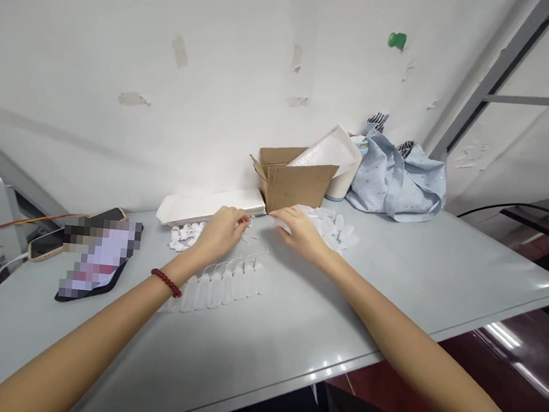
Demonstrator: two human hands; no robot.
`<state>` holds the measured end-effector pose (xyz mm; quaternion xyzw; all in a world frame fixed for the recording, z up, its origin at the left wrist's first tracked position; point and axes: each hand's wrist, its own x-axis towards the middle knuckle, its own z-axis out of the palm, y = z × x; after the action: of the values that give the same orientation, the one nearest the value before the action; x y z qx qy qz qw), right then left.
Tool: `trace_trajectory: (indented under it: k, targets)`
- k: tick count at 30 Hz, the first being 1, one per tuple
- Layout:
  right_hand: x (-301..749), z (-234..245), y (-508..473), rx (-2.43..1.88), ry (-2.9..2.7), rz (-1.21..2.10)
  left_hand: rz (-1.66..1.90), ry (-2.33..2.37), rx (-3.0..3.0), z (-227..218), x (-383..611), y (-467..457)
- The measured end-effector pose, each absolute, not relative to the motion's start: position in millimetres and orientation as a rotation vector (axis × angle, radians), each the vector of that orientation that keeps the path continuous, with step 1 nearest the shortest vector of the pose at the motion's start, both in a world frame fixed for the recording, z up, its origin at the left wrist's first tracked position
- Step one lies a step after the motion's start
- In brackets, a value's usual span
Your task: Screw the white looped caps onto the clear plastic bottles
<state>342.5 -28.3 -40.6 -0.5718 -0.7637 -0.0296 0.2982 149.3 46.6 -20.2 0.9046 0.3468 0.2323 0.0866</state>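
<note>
My left hand [225, 230], with a dark red bead bracelet on the wrist, has thumb and fingers pinched together above some thin white strands [248, 237]; what sits in the pinch is too small to name. Beside it, my right hand [300, 233] has its fingers bent towards the thumb, with what looks like a pale translucent plastic piece between them. A pile of translucent oval plastic pieces [333, 228] lies just behind and right of that hand. Below my left hand runs a row of translucent pieces [228, 286] with thin looped strands at their tops. Small white parts [185, 236] lie left of my left hand.
Against the wall stand a long white box [211, 203], an open cardboard box [298, 185] with bubble wrap [331, 150], and a light blue cloth bag [398, 179]. Two phones, one black-edged [104, 261] and one beige-cased [40, 248], lie on the grey table [418, 272] at left.
</note>
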Motion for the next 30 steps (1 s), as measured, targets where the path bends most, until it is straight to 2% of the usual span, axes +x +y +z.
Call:
trace_trajectory:
  k: [11,22,26,30]
  targets:
    - [341.6,-38.9,-29.8,-1.473,-1.799,-0.094,1.047,1.199,2.106,-5.0,133.0,57.3]
    - [326.3,-37.3,-39.6,-1.362,-1.831,-0.060,1.065,1.157,2.027,-8.3,121.8,58.3]
    - [323.1,-31.1,-43.0,-1.322,-1.691,0.156,1.056,1.119,1.995,-11.9,116.8,58.9]
    - [320.6,-16.8,-50.7,-1.360,-1.504,0.705,1.046,1.076,1.926,-15.7,114.5,53.9]
